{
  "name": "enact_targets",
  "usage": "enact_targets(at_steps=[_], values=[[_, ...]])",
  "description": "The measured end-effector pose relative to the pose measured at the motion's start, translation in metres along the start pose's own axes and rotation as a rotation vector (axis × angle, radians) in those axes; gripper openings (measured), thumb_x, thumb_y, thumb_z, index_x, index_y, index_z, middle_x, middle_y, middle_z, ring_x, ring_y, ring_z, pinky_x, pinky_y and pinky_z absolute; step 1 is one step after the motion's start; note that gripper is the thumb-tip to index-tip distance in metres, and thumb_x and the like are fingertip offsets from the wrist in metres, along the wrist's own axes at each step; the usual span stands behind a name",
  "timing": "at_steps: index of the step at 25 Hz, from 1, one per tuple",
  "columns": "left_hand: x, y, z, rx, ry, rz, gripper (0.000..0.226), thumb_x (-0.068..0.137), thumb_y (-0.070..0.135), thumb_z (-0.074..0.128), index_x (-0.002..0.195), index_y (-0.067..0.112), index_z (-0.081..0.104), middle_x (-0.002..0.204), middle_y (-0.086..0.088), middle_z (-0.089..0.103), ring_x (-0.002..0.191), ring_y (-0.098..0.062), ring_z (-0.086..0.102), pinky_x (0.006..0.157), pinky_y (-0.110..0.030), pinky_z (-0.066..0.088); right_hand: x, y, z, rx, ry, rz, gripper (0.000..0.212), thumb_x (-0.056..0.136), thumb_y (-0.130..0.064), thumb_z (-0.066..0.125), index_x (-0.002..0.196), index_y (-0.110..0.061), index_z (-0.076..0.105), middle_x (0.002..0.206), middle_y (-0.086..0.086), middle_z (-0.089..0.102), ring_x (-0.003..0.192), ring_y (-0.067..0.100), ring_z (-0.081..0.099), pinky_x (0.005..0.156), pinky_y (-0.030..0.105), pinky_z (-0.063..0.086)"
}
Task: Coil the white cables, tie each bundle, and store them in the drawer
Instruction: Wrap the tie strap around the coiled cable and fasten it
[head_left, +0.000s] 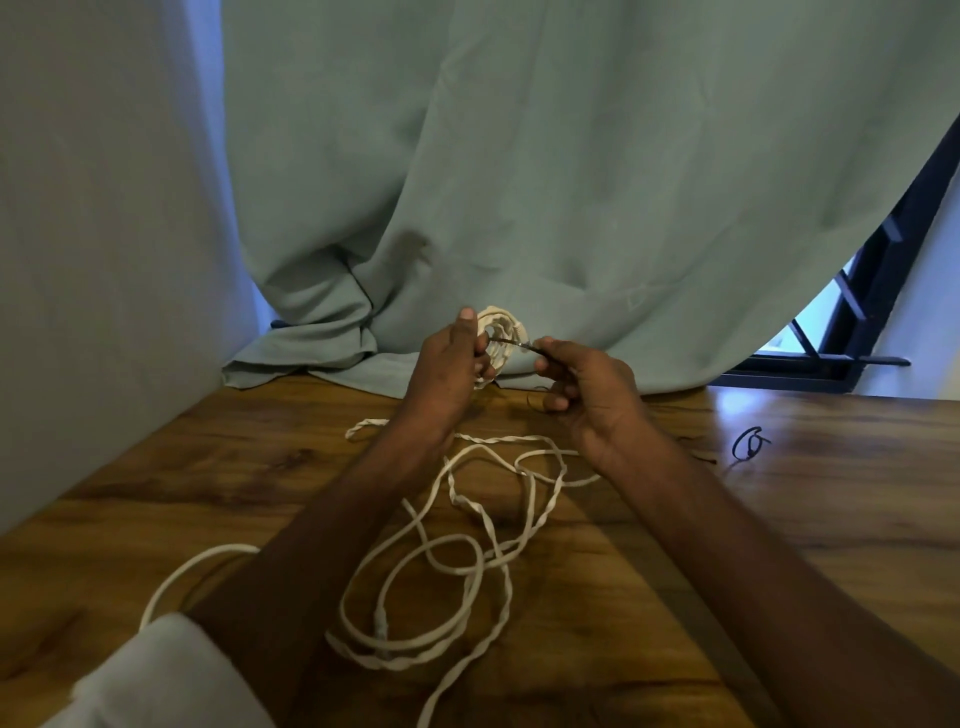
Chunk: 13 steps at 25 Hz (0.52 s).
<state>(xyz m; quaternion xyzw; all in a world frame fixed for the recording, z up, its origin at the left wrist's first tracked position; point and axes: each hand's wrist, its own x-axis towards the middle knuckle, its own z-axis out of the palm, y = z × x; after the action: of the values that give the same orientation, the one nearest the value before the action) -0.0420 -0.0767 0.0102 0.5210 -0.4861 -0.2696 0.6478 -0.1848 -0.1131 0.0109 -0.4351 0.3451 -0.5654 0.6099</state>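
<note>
The left hand (451, 364) is gripping a small coiled bundle (500, 343) above the table (779, 519), and the right hand (582, 384) is pinching a dark tie (511, 343) drawn across it. Below, loose white cables (457, 551) are lying tangled (drawer not in sight), so most work seems left.

loose cables (457, 561) on table (831, 519) | spare tie (749, 443) right | curtain (519, 182) behind
</note>
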Motion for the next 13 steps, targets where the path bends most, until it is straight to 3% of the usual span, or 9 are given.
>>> enact_targets(at_steps=[5, 8, 10, 13], values=[[-0.006, -0.003, 0.007, 0.125, -0.067, 0.068, 0.052, 0.112, 0.049, 0.03, 0.088, 0.016, 0.063, 0.068, 0.006, 0.064, 0.07, -0.009, 0.061, 0.071, -0.029, 0.044, -0.003, 0.004, -0.003, 0.067, -0.108, 0.166, 0.019, 0.094, -0.003, 0.064, 0.108, -0.006, 0.075, 0.093, 0.005, 0.077, 0.054, 0.005, 0.044, 0.046, 0.018, 0.037], [-0.006, -0.005, 0.009, 0.217, -0.072, 0.124, 0.05, 0.112, 0.047, 0.03, 0.088, 0.017, 0.062, 0.075, 0.004, 0.063, 0.069, -0.005, 0.057, 0.067, -0.025, 0.042, -0.004, 0.003, -0.008, 0.102, -0.189, 0.271, 0.022, 0.098, 0.0, 0.061, 0.103, -0.016, 0.076, 0.089, -0.004, 0.079, 0.062, 0.004, 0.057, 0.06, 0.018, 0.051], [-0.006, -0.006, 0.009, 0.241, -0.07, 0.154, 0.05, 0.112, 0.046, 0.03, 0.087, 0.017, 0.062, 0.075, 0.005, 0.062, 0.066, -0.001, 0.056, 0.063, -0.018, 0.041, -0.005, 0.004, -0.009, 0.09, -0.211, 0.294, 0.018, 0.1, -0.004, 0.061, 0.11, -0.013, 0.074, 0.089, -0.002, 0.08, 0.068, 0.006, 0.066, 0.067, 0.023, 0.059], [-0.006, -0.007, 0.007, 0.238, -0.051, 0.157, 0.051, 0.112, 0.047, 0.03, 0.087, 0.014, 0.061, 0.074, 0.002, 0.062, 0.068, -0.006, 0.056, 0.062, -0.017, 0.041, -0.006, 0.005, -0.009, -0.046, -0.194, 0.264, 0.014, 0.102, -0.02, 0.065, 0.106, -0.01, 0.073, 0.071, -0.002, 0.073, 0.058, 0.008, 0.063, 0.056, 0.024, 0.057]])
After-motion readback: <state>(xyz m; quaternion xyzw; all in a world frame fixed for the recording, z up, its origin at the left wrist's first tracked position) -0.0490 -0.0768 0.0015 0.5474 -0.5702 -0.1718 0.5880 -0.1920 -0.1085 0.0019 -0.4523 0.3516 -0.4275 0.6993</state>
